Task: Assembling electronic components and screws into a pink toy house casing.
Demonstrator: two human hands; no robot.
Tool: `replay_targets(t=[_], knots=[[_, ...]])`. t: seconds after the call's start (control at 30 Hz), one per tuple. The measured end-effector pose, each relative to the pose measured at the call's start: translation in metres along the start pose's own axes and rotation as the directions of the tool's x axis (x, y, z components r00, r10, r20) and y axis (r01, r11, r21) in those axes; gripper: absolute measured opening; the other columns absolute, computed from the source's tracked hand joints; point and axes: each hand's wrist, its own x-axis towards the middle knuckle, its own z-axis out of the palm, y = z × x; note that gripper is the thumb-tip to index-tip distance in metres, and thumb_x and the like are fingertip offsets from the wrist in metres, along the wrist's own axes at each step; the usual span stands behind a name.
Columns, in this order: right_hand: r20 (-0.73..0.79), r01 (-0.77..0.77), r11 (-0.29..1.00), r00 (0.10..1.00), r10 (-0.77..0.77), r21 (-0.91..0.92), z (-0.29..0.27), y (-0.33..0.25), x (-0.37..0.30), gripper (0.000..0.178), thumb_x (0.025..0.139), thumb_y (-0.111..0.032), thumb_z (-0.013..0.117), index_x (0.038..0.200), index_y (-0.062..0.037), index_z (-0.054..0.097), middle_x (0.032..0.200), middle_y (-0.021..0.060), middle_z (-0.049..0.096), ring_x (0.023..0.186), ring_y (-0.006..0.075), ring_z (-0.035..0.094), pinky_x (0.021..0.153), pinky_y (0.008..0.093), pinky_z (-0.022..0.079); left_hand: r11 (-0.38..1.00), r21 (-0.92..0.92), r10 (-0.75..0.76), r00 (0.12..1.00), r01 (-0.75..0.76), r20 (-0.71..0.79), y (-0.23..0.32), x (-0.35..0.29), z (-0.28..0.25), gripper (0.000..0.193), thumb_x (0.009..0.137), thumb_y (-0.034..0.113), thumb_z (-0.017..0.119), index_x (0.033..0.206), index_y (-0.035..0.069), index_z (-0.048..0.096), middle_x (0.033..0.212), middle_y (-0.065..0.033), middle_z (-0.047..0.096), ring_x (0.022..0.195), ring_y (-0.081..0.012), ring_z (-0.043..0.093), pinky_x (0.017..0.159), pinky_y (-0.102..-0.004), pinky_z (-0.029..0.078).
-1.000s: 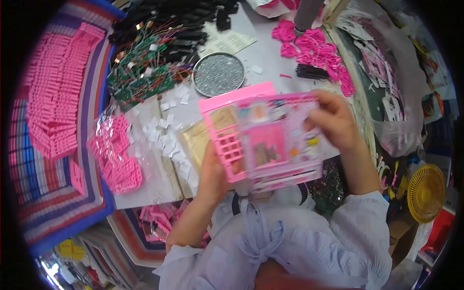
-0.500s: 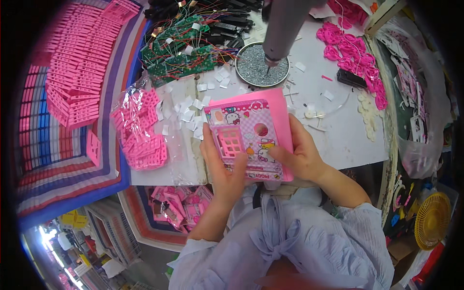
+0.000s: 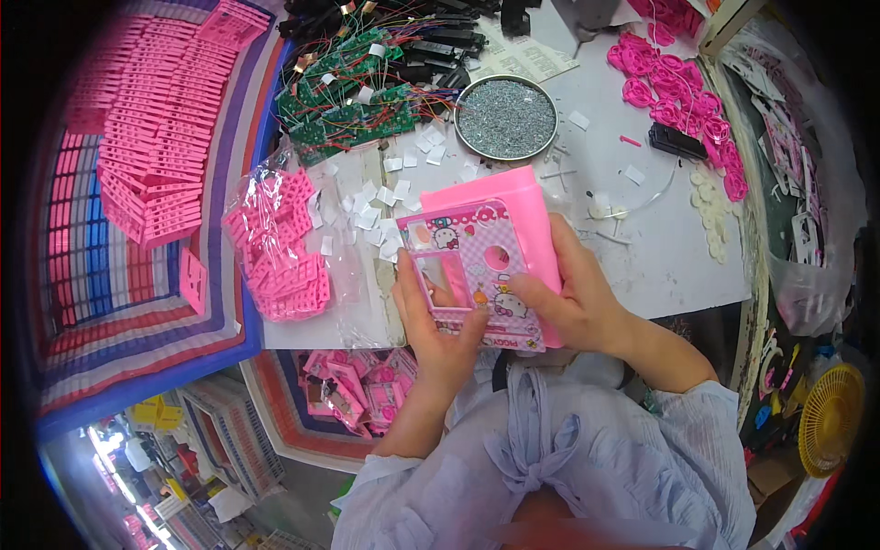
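Between my two hands is a panel (image 3: 484, 240) with a cartoon print in pink and white, a square cut-out and a round hole. Behind it, a plain pink plastic piece (image 3: 529, 203) sticks out at the top and right. My left hand (image 3: 438, 335) grips the panel's lower left, thumb in front; its fingers show through the square cut-out. On the right side, my right hand (image 3: 587, 302) clasps both pieces with its thumb on the printed face. How the two pieces join is hidden.
A round tin of small screws (image 3: 507, 117) stands beyond the panel. Green circuit boards (image 3: 353, 110) with wires lie far left, near bagged pink grids (image 3: 280, 238). Pink cord coils (image 3: 674, 87) lie far right. Crates with pink parts (image 3: 151, 156) stand left.
The pink grid that showed through the square cut-out no longer shows; fingers appear there instead. The printed panel has tilted slightly. The grey hanging screwdriver has moved up and away from the screw tin.
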Motion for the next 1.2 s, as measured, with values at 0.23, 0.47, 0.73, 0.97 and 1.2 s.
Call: replay_targets(t=[0.23,0.47,0.73,0.97,1.2], knots=[[-0.03,0.027,0.999,0.999,-0.026,0.023,0.003,0.001,-0.002,0.061,0.094,-0.03,0.068,0.138,0.0017,0.041,0.107,0.021,0.067,0.091,0.0335,0.07,0.078,0.0386,0.054,1.0,-0.009,-0.002,1.0,0.002,0.032,-0.004,-0.002,0.006,0.103,0.074,0.009,0.078,0.157,-0.006,0.018,0.118,-0.0144,0.044,0.11,-0.0279,0.048,0.101,-0.0393,0.04],[0.201,-0.027,0.992,0.978,0.051,-0.119,-0.011,-0.007,0.002,0.07,0.09,-0.029,0.072,0.142,0.0032,0.037,0.115,0.0237,0.062,0.099,0.0349,0.068,0.083,0.0388,0.053,0.999,0.039,-0.008,0.998,0.006,0.059,-0.005,-0.007,0.006,0.104,0.077,0.014,0.079,0.157,-0.006,0.017,0.123,-0.0168,0.047,0.114,-0.0301,0.051,0.101,-0.0431,0.042],[0.305,-0.269,0.871,0.941,0.147,0.41,-0.021,-0.006,0.009,0.083,0.087,-0.007,0.074,0.155,0.0005,0.026,0.141,0.0097,0.05,0.133,0.0171,0.046,0.11,0.0365,0.041,0.857,-0.476,-0.225,0.974,0.198,0.001,0.019,0.036,-0.014,0.047,0.102,0.036,0.059,0.133,0.001,0.05,0.114,-0.0075,0.062,0.101,-0.0154,0.062,0.085,-0.029,0.052],[0.439,-0.471,0.768,0.855,0.277,0.433,-0.028,-0.001,0.0,0.078,0.083,0.001,0.077,0.149,0.0025,0.036,0.137,0.013,0.058,0.122,0.0187,0.059,0.102,0.0329,0.05,0.859,-0.507,-0.094,0.996,0.077,-0.008,0.003,0.057,-0.022,0.028,0.108,0.025,0.051,0.121,0.002,0.058,0.1,0.0001,0.061,0.089,-0.0048,0.057,0.076,-0.0216,0.049],[0.365,-0.384,0.836,0.899,0.242,0.392,-0.026,-0.01,0.004,0.068,0.087,0.0,0.074,0.146,0.0034,0.039,0.133,0.0134,0.062,0.119,0.0182,0.062,0.101,0.033,0.051,0.673,-0.707,-0.321,0.947,0.218,-0.013,0.039,0.08,-0.016,0.041,0.11,0.035,0.045,0.121,-0.001,0.059,0.101,-0.0035,0.065,0.088,-0.0089,0.06,0.078,-0.026,0.049]])
